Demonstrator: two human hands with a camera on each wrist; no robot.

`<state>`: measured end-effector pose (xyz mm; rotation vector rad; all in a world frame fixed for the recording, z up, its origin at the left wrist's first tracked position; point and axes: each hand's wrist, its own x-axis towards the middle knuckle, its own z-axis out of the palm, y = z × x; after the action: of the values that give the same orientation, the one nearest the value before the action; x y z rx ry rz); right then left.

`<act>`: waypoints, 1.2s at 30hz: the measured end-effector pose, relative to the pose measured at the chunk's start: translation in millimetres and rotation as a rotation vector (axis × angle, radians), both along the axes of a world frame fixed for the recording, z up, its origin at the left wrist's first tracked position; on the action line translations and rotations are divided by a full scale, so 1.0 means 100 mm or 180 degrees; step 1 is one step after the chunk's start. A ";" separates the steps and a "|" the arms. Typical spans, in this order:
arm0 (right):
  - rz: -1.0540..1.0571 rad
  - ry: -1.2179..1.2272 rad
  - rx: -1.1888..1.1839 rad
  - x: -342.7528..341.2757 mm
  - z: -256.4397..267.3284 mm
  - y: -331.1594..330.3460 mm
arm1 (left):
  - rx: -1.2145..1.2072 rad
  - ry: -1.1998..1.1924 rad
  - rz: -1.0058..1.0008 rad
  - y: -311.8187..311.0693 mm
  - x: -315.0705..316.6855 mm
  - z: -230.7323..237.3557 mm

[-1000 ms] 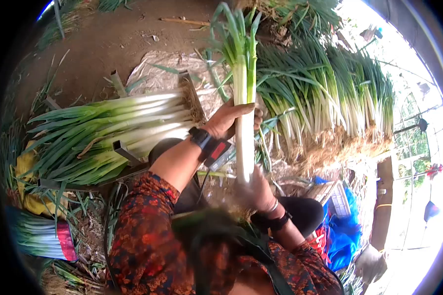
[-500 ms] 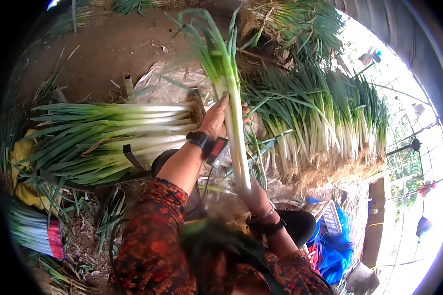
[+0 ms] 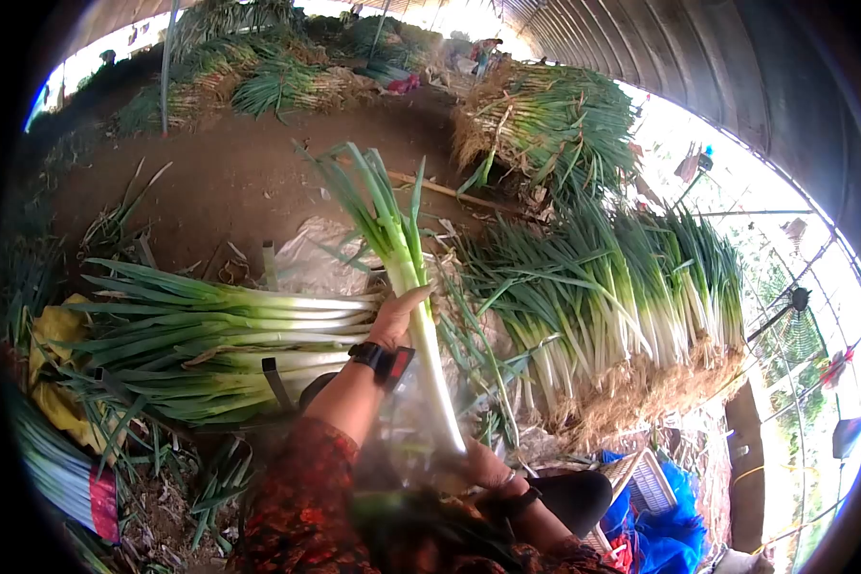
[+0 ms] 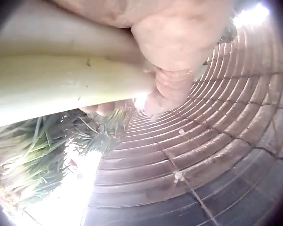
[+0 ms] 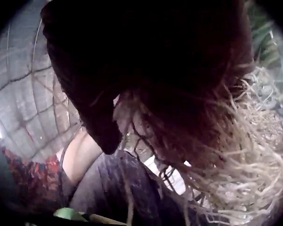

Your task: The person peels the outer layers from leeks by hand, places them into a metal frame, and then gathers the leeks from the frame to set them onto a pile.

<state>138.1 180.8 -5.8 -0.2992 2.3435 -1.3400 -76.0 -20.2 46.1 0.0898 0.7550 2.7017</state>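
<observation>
A thick leek with a long white stalk [image 3: 434, 383] and green leaves stands tilted between the two hands in the head view. My left hand [image 3: 394, 318] grips it around the upper stalk, below the leaves; in the left wrist view the fingers of the left hand [image 4: 174, 52] wrap the pale stalk [image 4: 61, 80]. At the stalk's lower end my right hand [image 3: 480, 466] holds it near the root. Dark and close up in the right wrist view, the right hand [image 5: 146, 61] has its fingers bent around stringy roots [image 5: 245, 150].
Trimmed leeks [image 3: 297, 319] lie in a metal rack on the left. Rooted leeks [image 3: 631, 316] stand in a row on the right, with more piled behind [image 3: 545, 124]. A white crate [image 3: 652, 483] and blue netting [image 3: 674, 517] are lower right. A bundle with red wrap [image 3: 103, 502] lies lower left.
The head view has tipped up, showing more of the shed. The held leek now leans further left at its leafy top, and the left hand has shifted left with it.
</observation>
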 end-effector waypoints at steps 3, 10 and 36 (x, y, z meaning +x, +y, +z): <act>-0.0380 -0.0984 -0.0952 0.08 0.25 -0.06 | 0.0354 -0.0062 -0.0172 -0.07 0.00 0.01; -0.0037 -0.0202 0.0396 0.11 0.20 -0.25 | 0.0880 0.0916 -0.0559 -0.19 0.27 0.22; 0.0781 0.0219 0.1820 0.00 -1.12 0.17 | -0.1717 -0.1155 -0.0126 0.37 1.41 -2.02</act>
<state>138.2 198.1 -117.6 -0.4363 2.5240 -0.5213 65.2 16.4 -155.8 -0.4899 1.2985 2.2850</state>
